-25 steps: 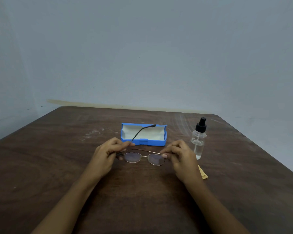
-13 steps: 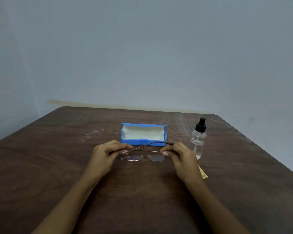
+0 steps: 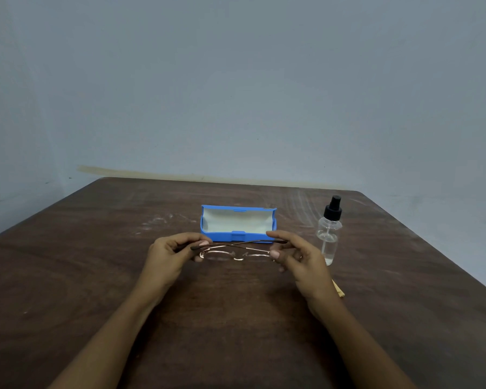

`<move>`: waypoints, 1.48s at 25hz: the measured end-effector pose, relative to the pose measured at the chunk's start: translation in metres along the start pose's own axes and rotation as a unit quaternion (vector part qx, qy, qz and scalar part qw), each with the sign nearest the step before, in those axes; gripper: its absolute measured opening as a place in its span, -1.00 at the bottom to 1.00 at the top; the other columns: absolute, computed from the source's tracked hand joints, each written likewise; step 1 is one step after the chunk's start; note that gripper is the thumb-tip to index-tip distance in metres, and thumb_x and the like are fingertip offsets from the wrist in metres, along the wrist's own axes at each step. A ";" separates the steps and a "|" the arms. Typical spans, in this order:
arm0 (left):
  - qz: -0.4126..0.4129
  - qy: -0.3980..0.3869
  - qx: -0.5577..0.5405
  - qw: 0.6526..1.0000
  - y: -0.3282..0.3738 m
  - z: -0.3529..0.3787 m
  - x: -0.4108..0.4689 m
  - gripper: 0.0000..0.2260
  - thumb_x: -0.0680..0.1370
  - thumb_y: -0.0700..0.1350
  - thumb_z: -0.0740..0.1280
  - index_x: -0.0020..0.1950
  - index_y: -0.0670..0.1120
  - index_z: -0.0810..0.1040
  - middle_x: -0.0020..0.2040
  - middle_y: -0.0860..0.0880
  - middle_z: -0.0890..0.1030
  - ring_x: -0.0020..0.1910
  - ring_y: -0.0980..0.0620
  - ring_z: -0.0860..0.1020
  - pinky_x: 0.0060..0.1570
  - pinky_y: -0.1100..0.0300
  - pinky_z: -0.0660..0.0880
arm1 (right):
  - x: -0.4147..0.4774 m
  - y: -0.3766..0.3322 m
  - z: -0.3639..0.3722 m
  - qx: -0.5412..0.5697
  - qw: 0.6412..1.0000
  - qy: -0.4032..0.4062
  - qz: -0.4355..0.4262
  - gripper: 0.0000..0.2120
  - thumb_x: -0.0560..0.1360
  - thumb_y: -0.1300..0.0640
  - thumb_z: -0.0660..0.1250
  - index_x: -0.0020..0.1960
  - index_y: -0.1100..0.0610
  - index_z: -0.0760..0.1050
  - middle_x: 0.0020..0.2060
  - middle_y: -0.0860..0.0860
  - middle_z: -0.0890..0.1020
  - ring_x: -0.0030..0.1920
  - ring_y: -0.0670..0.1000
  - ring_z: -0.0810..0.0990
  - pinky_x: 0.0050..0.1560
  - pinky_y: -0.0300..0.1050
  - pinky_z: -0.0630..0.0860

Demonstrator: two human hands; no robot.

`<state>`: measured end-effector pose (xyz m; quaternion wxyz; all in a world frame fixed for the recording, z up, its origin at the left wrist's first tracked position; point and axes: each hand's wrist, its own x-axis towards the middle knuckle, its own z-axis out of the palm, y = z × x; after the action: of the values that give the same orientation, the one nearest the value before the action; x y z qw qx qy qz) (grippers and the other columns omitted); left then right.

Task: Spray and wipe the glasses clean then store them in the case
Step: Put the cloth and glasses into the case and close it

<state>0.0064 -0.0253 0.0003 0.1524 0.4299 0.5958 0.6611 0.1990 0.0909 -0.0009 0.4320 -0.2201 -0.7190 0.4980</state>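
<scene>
Glasses: the thin metal-framed glasses (image 3: 230, 252) are held level and low over the counter (image 3: 96, 276), just in front of the case (image 3: 237, 223); both temples are folded in and crossed over the lenses.
Left hand: the left hand (image 3: 170, 258) is curled round the left end of the frame, which is pinched between thumb and fingers at the hinge.
Right hand: the right end of the frame is pinched by the thumb and forefinger of the right hand (image 3: 298, 261); the other fingers are loosely bent below it.
Case: the blue case is laid open on the counter, its pale lining turned toward the camera and its lid stood up behind.
Spray bottle: a clear spray bottle (image 3: 329, 234) with a black nozzle is stood upright to the right of the case, near the right hand.
Cloth: a small yellow corner of cloth (image 3: 339, 291) is seen on the counter beside the right wrist; the rest is hidden.
</scene>
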 end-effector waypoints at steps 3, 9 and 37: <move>-0.015 0.007 -0.042 0.999 0.000 0.001 0.000 -0.83 0.42 -0.35 0.32 -0.20 -0.11 0.62 -0.42 0.10 0.66 -0.47 0.22 0.52 -0.31 0.47 0.48 | -0.001 -0.001 -0.001 0.049 0.999 -0.006 0.017 -0.67 0.43 0.40 0.30 0.00 0.00 0.57 -0.23 0.07 0.57 -0.29 -0.17 0.52 -0.34 -0.30 0.47; -0.030 0.000 -0.100 0.995 -0.002 0.000 0.001 -0.86 0.46 -0.34 0.28 -0.12 -0.19 0.62 -0.41 0.03 0.65 -0.42 0.20 0.54 -0.27 0.45 0.49 | 0.000 0.000 -0.001 0.120 0.992 -0.008 0.047 -0.69 0.43 0.42 0.28 0.06 0.10 0.54 -0.17 0.13 0.58 -0.34 -0.14 0.52 -0.37 -0.31 0.47; -0.113 -0.028 0.162 0.980 -0.001 -0.005 -0.006 -0.92 0.42 -0.17 0.41 -0.29 -0.07 0.63 -0.58 0.05 0.57 -0.60 0.22 0.44 -0.50 0.47 0.39 | -0.003 0.003 0.004 -0.024 0.991 -0.033 0.124 -0.75 0.47 0.36 0.27 -0.02 0.02 0.43 -0.23 0.07 0.60 -0.21 0.02 0.55 -0.23 -0.24 0.51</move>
<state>0.0060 -0.0331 -0.0027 0.1711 0.3968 0.7351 0.5225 0.1973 0.0878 -0.0055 0.3373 -0.3015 -0.7118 0.5373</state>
